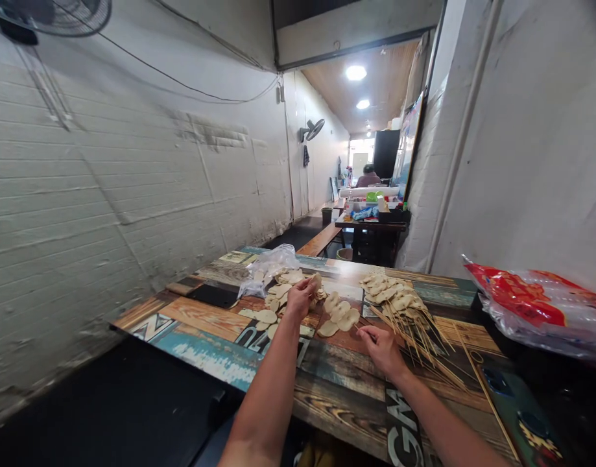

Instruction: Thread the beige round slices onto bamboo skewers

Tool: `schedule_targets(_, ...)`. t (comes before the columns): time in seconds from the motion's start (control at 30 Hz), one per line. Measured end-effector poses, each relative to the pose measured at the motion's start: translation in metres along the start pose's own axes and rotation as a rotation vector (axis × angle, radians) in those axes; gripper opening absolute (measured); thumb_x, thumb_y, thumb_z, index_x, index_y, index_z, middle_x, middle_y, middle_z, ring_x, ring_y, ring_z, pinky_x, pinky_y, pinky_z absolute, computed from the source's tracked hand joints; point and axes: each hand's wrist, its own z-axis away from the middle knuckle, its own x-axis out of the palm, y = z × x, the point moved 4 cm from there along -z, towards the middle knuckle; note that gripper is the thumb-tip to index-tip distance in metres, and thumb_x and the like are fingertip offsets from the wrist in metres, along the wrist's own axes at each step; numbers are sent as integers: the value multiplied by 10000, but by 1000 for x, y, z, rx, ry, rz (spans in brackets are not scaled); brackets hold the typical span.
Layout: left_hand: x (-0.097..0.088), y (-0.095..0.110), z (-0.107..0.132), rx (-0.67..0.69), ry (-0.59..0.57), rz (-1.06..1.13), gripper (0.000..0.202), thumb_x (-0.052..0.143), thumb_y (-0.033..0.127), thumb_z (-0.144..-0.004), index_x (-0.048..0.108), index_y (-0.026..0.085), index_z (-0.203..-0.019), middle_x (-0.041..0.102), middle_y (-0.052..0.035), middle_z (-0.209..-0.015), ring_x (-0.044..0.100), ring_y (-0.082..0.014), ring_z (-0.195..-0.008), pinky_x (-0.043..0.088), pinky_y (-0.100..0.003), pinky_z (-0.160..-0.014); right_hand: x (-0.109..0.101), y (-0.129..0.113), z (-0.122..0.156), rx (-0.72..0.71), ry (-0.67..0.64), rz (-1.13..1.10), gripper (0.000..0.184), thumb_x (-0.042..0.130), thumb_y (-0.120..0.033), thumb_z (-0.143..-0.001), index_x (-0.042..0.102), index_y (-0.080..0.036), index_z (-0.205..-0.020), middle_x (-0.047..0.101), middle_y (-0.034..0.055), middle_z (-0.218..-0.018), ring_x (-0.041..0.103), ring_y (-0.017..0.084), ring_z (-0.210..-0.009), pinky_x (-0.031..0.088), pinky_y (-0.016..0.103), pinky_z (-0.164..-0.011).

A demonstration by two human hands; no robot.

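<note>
My left hand (302, 295) is closed in a pinch on a pale round slice above a loose pile of similar slices (278, 292); what kind of food they are I cannot tell. My right hand (379, 344) grips the lower end of a thin wooden skewer (357, 327), low over the table. Several pale flat slices (344, 316) are threaded along that skewer, pointing up and left toward my left hand. To the right lies a heap of loaded skewers (392, 295), their bare stick ends (424, 344) fanned toward me.
A clear plastic bag (273, 263) lies behind the loose slices, with a dark flat object (213, 296) left of it. Red-and-clear plastic packages (541, 301) and a phone (519, 412) are at the right of the patterned table (336, 395). Farther back, a person (369, 176) sits beyond a cluttered table (370, 224).
</note>
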Motion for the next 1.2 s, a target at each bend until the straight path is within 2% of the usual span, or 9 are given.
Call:
schedule_targets(0.33, -3, 1, -2, 35, 10, -106, 426, 875, 313, -500, 714, 130, -850, 688, -32, -743, 556, -95, -602, 385, -208, -551, 3, 5, 0, 12, -15, 13, 412, 464, -456, -825, 764, -175, -788, 775, 108, -816, 703, 254, -757, 534, 346, -711)
schedule_targets(0.57, -2, 1, -1, 65, 0, -125, 405, 873, 275, -489, 734, 128, -841, 722, -57, -775, 610, -125, -642, 444, -218, -573, 4, 5, 1, 23, -29, 26, 401, 444, -434, -821, 748, -176, -785, 774, 106, -819, 705, 262, -777, 524, 356, -732)
schedule_targets(0.87, 1, -3, -2, 97, -47, -190, 426, 881, 312, -489, 749, 117, -843, 725, -68, -751, 631, -148, -629, 467, -236, -557, 5, 6, 0, 12, -2, 12, 388, 470, -458, -811, 750, -195, -759, 783, 102, -819, 709, 269, -776, 528, 364, -728)
schedule_targets(1.0, 4, -5, -2, 82, -40, -147, 439, 891, 303, -472, 746, 108, -839, 718, -58, -734, 615, -131, -602, 459, -223, -530, 5, 4, 0, 9, -2, -10, 409, 455, -467, -820, 751, -189, -775, 781, 107, -834, 711, 272, -793, 527, 372, -744)
schedule_targets(1.2, -2, -6, -4, -20, 40, -32, 345, 867, 283, -543, 712, 123, -806, 672, -22, -690, 609, -122, -610, 488, -241, -560, 3, -2, 1, -19, -54, -29, 420, 445, -473, -840, 746, -185, -790, 776, 97, -830, 710, 265, -803, 527, 357, -743)
